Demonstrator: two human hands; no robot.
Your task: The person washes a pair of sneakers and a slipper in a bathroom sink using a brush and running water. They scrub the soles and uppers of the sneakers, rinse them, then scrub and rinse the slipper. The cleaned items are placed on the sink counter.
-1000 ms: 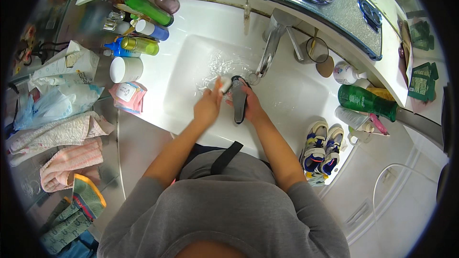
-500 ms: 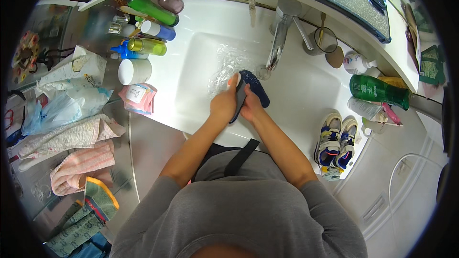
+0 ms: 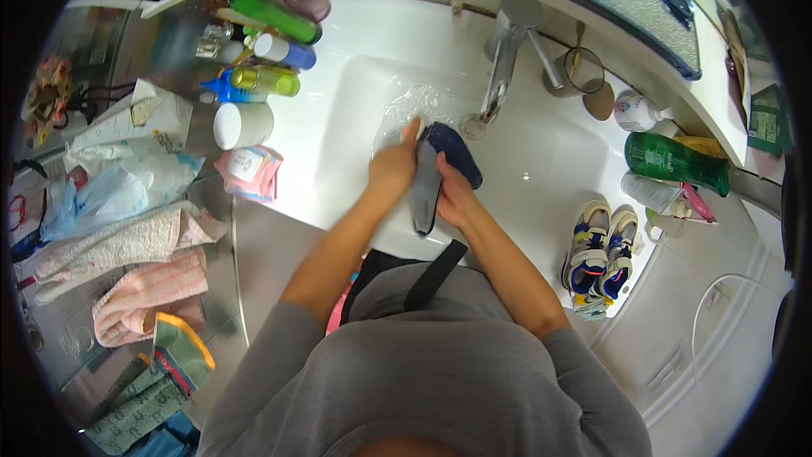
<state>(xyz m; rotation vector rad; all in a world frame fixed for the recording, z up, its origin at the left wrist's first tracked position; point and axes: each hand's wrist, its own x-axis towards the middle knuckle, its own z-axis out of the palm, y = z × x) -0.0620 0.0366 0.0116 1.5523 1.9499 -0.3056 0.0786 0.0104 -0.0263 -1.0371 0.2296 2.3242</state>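
Note:
Two shoe insoles are over the white washbasin (image 3: 342,178), close together. The grey insole (image 3: 428,195) shows its pale grey face and a dark edge; the navy insole (image 3: 458,154) lies beside it on the right. My right hand (image 3: 458,198) grips them from the right, with its thumb between the two. My left hand (image 3: 392,171), slightly blurred, is closed against the grey insole's left edge. A small white thing shows at its fingertips, but I cannot make out what it is. Rippling water (image 3: 419,101) lies in the basin just beyond both hands.
A chrome faucet (image 3: 502,68) stands behind the insoles, with a glass cup (image 3: 584,73) to its right. Small sneakers (image 3: 589,245) rest on the right rim, near a green bottle (image 3: 677,164). Bottles, a white jar (image 3: 243,125) and a wipes pack (image 3: 249,173) line the left rim.
The grey insole has turned its broad face up and its near end shows more. My left hand has shifted slightly left, and my right hand slightly right and nearer.

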